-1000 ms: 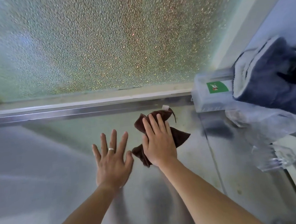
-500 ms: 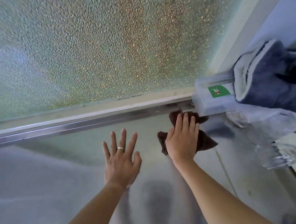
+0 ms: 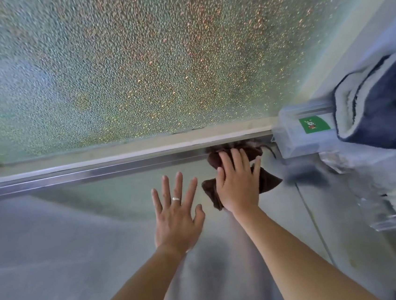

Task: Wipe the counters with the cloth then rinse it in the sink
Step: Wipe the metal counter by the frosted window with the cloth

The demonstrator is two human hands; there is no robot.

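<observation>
A dark brown cloth (image 3: 268,181) lies crumpled on the shiny steel counter (image 3: 79,235), up against the metal back rail. My right hand (image 3: 238,186) presses flat on the cloth with straight fingers, covering most of it. My left hand (image 3: 176,213), wearing a ring, rests palm down on the bare counter just left of the cloth, fingers spread. No sink is in view.
A frosted, pebbled window (image 3: 157,56) rises behind the metal back rail (image 3: 96,170). At the right stand a clear plastic box with a green label (image 3: 308,135), a folded blue-grey towel (image 3: 380,106) and clear plastic items (image 3: 394,212). A seam (image 3: 314,223) runs down the counter.
My right hand has pushed the cloth away and to the right, from mid-counter up to the back rail beside the plastic box. My left hand stays flat on the counter.
</observation>
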